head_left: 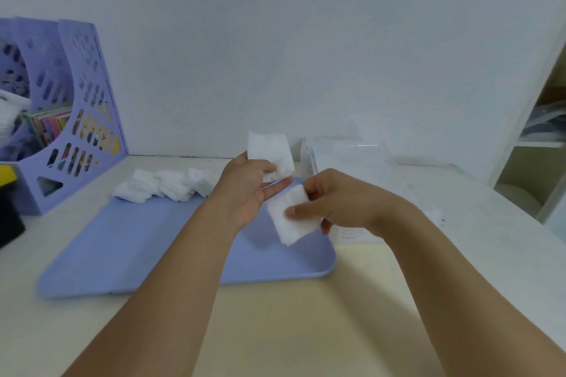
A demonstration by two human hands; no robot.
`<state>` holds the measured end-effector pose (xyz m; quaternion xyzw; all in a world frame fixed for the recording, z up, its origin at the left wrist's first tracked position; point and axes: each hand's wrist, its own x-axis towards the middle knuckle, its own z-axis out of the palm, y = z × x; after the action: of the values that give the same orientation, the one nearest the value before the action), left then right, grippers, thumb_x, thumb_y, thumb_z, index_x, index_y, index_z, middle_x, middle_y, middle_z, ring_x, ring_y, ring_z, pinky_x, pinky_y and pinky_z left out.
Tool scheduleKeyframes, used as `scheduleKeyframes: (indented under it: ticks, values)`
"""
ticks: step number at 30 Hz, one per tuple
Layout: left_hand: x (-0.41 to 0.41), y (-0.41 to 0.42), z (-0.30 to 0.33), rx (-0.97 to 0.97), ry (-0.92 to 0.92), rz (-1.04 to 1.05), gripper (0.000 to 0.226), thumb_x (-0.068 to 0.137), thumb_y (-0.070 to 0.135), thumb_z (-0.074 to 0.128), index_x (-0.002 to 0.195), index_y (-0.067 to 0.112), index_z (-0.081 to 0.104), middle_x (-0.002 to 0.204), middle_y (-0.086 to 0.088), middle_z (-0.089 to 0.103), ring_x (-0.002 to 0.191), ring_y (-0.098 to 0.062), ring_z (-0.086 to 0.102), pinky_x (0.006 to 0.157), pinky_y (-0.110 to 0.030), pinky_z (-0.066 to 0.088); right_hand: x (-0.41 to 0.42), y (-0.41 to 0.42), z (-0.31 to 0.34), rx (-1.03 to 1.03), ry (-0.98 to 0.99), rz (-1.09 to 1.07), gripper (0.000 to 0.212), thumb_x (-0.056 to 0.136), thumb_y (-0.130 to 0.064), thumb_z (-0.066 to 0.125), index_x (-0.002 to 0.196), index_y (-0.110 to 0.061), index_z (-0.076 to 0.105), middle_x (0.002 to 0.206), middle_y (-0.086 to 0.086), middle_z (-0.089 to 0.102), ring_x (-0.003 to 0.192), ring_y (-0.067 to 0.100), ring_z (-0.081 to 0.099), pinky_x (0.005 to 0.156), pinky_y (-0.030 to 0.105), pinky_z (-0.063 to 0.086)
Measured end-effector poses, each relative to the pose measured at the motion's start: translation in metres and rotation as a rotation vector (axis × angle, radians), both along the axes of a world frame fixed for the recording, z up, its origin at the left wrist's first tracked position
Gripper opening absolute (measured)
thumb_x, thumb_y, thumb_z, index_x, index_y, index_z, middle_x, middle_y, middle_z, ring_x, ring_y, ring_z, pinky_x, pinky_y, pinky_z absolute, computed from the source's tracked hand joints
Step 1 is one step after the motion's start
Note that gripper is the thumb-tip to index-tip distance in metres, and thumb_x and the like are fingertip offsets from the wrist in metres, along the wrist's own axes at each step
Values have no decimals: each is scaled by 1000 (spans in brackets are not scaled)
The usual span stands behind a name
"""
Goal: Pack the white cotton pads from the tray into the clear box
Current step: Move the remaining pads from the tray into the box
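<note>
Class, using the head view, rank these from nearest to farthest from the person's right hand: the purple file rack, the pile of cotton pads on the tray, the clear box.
From the right hand:
1. Clear box, just behind it.
2. Pile of cotton pads, across the tray's far left.
3. Purple file rack, far left by the wall.

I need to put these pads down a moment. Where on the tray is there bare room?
The tray is bare from its near rim up to the pad piles, left of the left hand. Its far edge, around those piles, is crowded.

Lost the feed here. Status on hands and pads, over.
Left hand pinches pads; right hand pinches pads. More pads at far edge of blue tray. Clear box behind, path unobstructed.
</note>
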<state>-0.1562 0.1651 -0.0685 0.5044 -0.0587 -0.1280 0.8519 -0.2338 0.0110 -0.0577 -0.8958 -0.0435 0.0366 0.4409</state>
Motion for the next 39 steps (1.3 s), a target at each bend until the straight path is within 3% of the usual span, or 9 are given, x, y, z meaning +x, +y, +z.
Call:
scheduleKeyframes:
  ticks: [3,7,12,18,20,24,28,33,39]
  values:
    - [-2,0,-3,103,-21,-33,37,91,-16,45,121,0,61,112,-21,67,84,-31,71,70,-36,64,4,15,-5,-56,1,-26,25,88,-18,78,109,-5,73,83,8,74,67,20,68,48,22,48]
    - [2,0,-7,159,-53,-25,38,93,-16,45,124,2,59,125,-19,64,105,-34,67,72,-35,64,2,27,-15,-190,162,-96,46,85,-25,83,119,-10,56,93,9,71,48,17,67,47,20,49]
    - [5,1,-11,313,-183,-32,46,92,-14,43,130,6,58,126,-16,66,109,-31,69,77,-34,63,-5,21,4,-520,-304,-336,42,78,-40,85,108,-17,68,97,3,70,81,22,70,77,38,58]
    - [-6,-3,-10,431,-324,-238,46,92,-13,49,129,11,62,121,-12,69,107,-25,71,84,-37,62,11,-10,-1,-241,-564,-260,56,87,-33,79,139,-32,57,137,-4,55,117,5,52,101,23,45]
    - [-10,-7,-10,445,-347,-298,46,94,-13,48,130,12,61,122,-12,69,107,-23,71,86,-38,61,16,-14,-7,-70,-571,-226,39,86,-23,81,121,-33,67,126,-11,60,105,-5,54,89,11,43]
    - [-12,-8,-9,398,-342,-326,44,95,-12,49,131,9,59,124,-15,68,108,-24,71,86,-37,61,18,-17,-8,170,-627,-219,26,85,-11,81,89,-35,71,103,-16,70,103,7,66,80,22,56]
    - [-13,-9,-7,247,-261,-330,38,95,-15,48,124,6,62,120,-16,70,103,-27,72,81,-34,62,15,-17,1,423,-714,-322,9,88,-10,78,89,-19,78,88,-8,76,85,7,71,72,20,56]
    - [-10,-11,-5,50,-145,-295,35,97,-13,48,127,2,60,121,-18,70,97,-26,73,78,-32,62,2,-35,21,1145,-393,-354,14,98,-12,65,84,-11,63,64,-3,61,64,10,60,61,18,53]
    - [-11,-13,-3,-39,-113,-306,34,101,-7,44,132,-2,57,125,-19,69,109,-29,71,86,-37,61,3,-17,13,876,-253,-314,9,98,-17,66,89,-13,66,74,-2,70,64,8,65,56,17,50]
